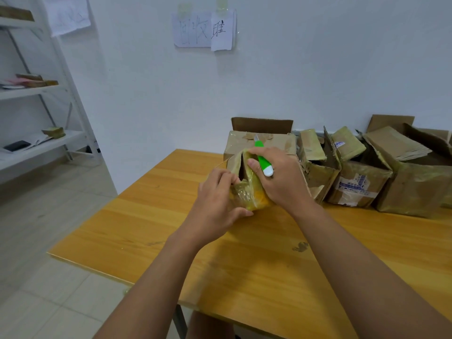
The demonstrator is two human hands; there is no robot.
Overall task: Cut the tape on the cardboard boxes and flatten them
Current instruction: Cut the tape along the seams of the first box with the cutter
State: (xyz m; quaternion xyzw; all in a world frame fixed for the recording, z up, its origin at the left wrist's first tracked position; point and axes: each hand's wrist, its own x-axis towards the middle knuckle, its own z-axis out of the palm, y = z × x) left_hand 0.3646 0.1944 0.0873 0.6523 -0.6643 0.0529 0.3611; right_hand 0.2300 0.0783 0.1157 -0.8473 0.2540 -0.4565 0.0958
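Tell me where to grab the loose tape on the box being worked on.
Pinch the crumpled tape at its free bunched end, from the near left side, where the left hand already holds it. It hangs off the box corner; the right hand holds the cutter.

Two bare forearms in view, no sleeves as far as the frame edge. Left hand (217, 206) and right hand (281, 178) both ungloved. No rings, watch, bracelets or bands on either wrist. Nails short, unpainted where visible. At bottom edge, part of a leg, clothing not discernible.
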